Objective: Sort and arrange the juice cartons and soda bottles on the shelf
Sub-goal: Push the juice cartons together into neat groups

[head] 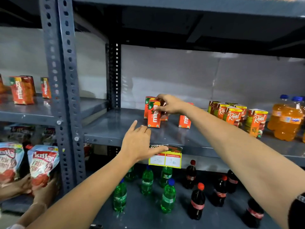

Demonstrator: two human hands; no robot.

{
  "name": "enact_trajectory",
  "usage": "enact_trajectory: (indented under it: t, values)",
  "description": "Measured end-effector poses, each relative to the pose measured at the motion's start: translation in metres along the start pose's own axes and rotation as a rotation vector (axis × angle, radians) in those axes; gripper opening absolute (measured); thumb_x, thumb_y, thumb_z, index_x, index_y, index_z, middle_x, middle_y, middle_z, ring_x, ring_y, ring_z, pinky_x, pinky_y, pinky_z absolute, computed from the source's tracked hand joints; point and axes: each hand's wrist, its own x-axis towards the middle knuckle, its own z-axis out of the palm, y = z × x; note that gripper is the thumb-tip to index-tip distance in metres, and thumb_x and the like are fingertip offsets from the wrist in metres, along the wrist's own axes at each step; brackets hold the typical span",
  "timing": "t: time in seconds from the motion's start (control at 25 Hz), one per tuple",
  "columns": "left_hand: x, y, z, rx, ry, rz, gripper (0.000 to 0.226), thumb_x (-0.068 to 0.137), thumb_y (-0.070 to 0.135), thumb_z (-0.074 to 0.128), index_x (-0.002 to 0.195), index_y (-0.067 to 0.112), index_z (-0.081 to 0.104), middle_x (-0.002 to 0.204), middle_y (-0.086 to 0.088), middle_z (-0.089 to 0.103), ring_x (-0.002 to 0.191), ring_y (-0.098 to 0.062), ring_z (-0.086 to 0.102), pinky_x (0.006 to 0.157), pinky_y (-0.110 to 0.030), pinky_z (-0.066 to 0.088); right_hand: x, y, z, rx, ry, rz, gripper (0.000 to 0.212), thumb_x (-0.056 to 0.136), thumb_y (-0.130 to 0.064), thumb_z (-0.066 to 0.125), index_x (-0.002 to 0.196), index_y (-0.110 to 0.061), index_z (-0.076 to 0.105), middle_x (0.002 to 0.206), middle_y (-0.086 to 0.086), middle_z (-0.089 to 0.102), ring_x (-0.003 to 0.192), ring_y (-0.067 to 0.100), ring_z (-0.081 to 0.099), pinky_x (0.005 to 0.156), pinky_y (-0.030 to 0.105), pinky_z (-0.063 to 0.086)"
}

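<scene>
On the grey middle shelf (115,126) stand red Maaza juice cartons. My right hand (168,104) grips the top of the front Maaza carton (153,118), with more cartons close behind it. Another Maaza carton (184,121) stands alone just right, partly behind my forearm. My left hand (139,143) rests flat on the shelf's front edge, fingers spread, holding nothing. Several Real juice cartons (233,115) and orange soda bottles (287,119) stand at the right. On the shelf below are green Sprite bottles (168,195) and dark cola bottles (197,200).
A perforated steel upright (61,90) divides the bays. More Maaza cartons (22,91) stand on the left bay's shelf. Another person's hands (41,187) hold tomato sauce pouches (43,162) at lower left. A yellow price tag (165,160) hangs from the shelf edge.
</scene>
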Motion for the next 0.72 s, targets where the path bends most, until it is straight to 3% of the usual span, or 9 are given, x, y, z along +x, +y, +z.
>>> enact_trajectory:
  t: [0.12, 0.24, 0.36, 0.48, 0.56, 0.72]
  values:
    - [-0.001, -0.002, -0.005, -0.105, 0.014, 0.044, 0.113, 0.063, 0.092, 0.009, 0.118, 0.006, 0.057, 0.115, -0.007, 0.064, 0.112, -0.021, 0.056, 0.119, -0.044, 0.006, 0.012, -0.008, 0.016, -0.060, 0.057, -0.013, 0.047, 0.087, -0.026, 0.063, 0.128, -0.008, 0.045, 0.119, 0.017, 0.064, 0.086, 0.032, 0.068, 0.067, 0.023, 0.048]
    - [0.003, -0.014, -0.012, -0.576, 0.137, -0.056, 0.085, 0.072, 0.082, 0.037, 0.116, 0.012, 0.056, 0.110, -0.004, 0.062, 0.108, -0.020, 0.056, 0.113, -0.043, 0.024, 0.004, -0.003, 0.016, -0.059, 0.130, -0.029, 0.056, 0.082, -0.035, 0.068, 0.128, -0.011, 0.047, 0.117, 0.013, 0.064, 0.096, 0.025, 0.063, 0.081, 0.026, 0.047]
    - [0.023, -0.032, -0.012, -0.884, 0.268, -0.253, 0.062, 0.074, 0.048, 0.072, 0.121, 0.012, 0.053, 0.118, -0.007, 0.058, 0.108, -0.018, 0.054, 0.094, -0.027, 0.038, -0.020, 0.015, 0.006, 0.081, 0.499, -0.103, 0.048, 0.079, -0.033, 0.070, 0.119, -0.012, 0.055, 0.114, 0.009, 0.061, 0.102, 0.020, 0.059, 0.088, 0.034, 0.052]
    - [0.053, -0.046, -0.008, -1.011, 0.277, -0.363, 0.067, 0.071, 0.025, 0.081, 0.126, 0.012, 0.046, 0.125, -0.010, 0.054, 0.108, -0.018, 0.054, 0.092, -0.032, 0.044, -0.045, 0.048, -0.004, 0.100, 0.827, -0.086, 0.037, 0.079, -0.024, 0.067, 0.114, -0.013, 0.058, 0.117, 0.007, 0.056, 0.110, 0.018, 0.054, 0.095, 0.038, 0.048]
    - [0.070, -0.051, 0.000, -1.132, 0.213, -0.416, 0.071, 0.070, 0.021, 0.082, 0.129, 0.016, 0.042, 0.127, -0.010, 0.053, 0.112, -0.020, 0.054, 0.093, -0.037, 0.047, -0.058, 0.071, 0.001, 0.173, 0.869, 0.012, 0.041, 0.079, -0.019, 0.067, 0.117, -0.012, 0.055, 0.122, 0.008, 0.055, 0.115, 0.019, 0.052, 0.100, 0.039, 0.045]
    - [0.084, -0.054, 0.016, -1.302, 0.123, -0.425, 0.079, 0.067, 0.018, 0.084, 0.131, 0.021, 0.037, 0.127, -0.005, 0.051, 0.116, -0.018, 0.051, 0.087, -0.031, 0.045, -0.065, 0.100, 0.014, 0.559, 0.877, 0.185, 0.051, 0.079, -0.020, 0.071, 0.124, -0.016, 0.047, 0.127, 0.005, 0.054, 0.118, 0.019, 0.052, 0.094, 0.024, 0.045]
